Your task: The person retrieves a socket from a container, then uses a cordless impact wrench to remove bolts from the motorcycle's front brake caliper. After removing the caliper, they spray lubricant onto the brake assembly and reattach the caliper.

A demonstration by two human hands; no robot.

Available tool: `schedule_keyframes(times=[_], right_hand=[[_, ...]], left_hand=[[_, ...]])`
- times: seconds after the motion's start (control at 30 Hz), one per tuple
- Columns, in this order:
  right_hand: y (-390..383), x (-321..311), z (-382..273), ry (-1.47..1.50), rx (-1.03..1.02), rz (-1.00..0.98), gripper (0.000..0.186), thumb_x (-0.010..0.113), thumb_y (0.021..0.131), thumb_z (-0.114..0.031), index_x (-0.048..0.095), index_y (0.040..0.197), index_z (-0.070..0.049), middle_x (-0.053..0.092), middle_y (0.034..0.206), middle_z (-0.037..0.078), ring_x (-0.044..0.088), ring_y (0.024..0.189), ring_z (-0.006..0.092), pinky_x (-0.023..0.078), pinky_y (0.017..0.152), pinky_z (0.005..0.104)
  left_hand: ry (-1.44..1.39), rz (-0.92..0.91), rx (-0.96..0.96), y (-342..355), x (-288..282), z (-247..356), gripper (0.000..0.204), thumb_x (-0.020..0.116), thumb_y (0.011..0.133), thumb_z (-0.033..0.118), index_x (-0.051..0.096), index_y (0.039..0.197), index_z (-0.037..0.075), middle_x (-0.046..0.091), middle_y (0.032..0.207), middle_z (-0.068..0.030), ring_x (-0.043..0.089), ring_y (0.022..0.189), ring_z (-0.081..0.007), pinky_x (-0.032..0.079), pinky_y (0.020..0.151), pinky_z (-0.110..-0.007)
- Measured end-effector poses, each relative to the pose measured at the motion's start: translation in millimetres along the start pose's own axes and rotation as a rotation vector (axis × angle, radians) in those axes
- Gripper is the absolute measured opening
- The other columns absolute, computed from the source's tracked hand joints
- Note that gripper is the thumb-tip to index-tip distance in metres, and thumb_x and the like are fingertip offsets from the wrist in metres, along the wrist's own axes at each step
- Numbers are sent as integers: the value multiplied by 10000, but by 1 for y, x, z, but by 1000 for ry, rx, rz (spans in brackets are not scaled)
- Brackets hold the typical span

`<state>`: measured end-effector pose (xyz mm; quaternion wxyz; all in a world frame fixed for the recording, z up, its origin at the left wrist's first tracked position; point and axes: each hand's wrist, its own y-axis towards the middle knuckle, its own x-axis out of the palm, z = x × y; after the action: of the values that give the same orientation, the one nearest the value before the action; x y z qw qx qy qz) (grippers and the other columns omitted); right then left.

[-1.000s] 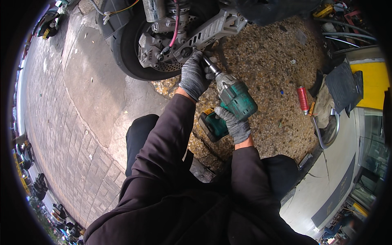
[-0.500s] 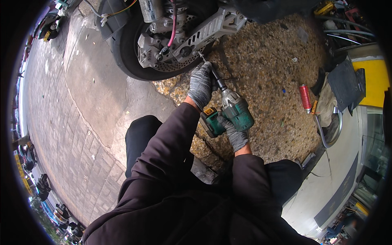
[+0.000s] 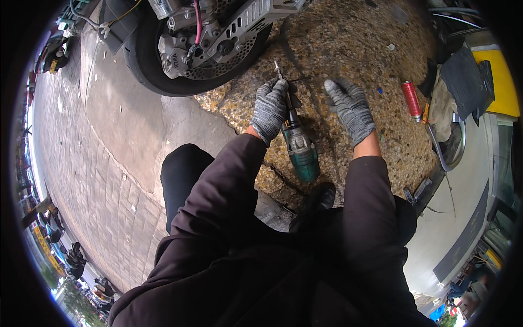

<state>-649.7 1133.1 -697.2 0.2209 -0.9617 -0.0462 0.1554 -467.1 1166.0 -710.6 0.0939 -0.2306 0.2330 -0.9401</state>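
My gloved left hand [image 3: 268, 109] is closed round the dark extension of a teal and silver impact wrench [image 3: 305, 161], whose body hangs or rests below it. A thin silver bolt-like piece [image 3: 278, 68] sticks up from the fingers, just off the wheel. My gloved right hand [image 3: 350, 111] is open to the right of the wrench, holding nothing, fingers slightly curled. Above left stand a black tyre [image 3: 141, 60], its brake caliper [image 3: 173, 60] with a pink hose, and a slotted silver swingarm [image 3: 253, 22].
A red spray can [image 3: 411, 98], grey cloth, dark flat pieces [image 3: 457, 82], a yellow board [image 3: 501, 92] and bent metal tubes lie at the right. Speckled ground and grey paving [image 3: 81, 163] surround my knees and boot [image 3: 321, 199]. Parked scooters line the far left rim.
The extension and bolt-like piece have come away from the swingarm. My right hand has let go of the wrench and moved up and right; the wrench body has swung upright below my left hand.
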Motion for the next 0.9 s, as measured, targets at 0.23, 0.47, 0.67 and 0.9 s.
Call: schedule_keyframes(times=[0.23,0.47,0.67,0.9], right_hand=[[26,40,-80,-736,-316,-364,344,579,881,-329,677,956,-8,662,871,211,634,807,337,491,770,410],[19,0,-97,-958,-297,-574,434,598,866,-424,690,876,0,660,813,197,636,774,314,491,769,398],[11,-28,-85,-629,-468,-370,409,648,844,-408,692,883,-3,666,757,147,622,687,257,493,693,386],[44,-94,-21,-505,-122,-67,325,639,875,-328,677,996,-29,682,892,122,631,810,211,494,746,341]], left_hand=[[96,-226,12,-34,31,-17,203,476,966,179,572,1023,9,598,855,-23,532,729,-88,467,646,-249],[291,-289,39,-36,32,-16,231,463,971,195,562,1032,-4,594,866,-26,538,741,-96,471,659,-264],[269,-414,-28,-44,39,-14,251,440,975,221,566,959,4,595,798,-36,552,703,-108,474,639,-273],[439,-465,48,-60,41,-18,233,484,963,230,577,982,17,556,764,13,491,690,-59,435,611,-231]])
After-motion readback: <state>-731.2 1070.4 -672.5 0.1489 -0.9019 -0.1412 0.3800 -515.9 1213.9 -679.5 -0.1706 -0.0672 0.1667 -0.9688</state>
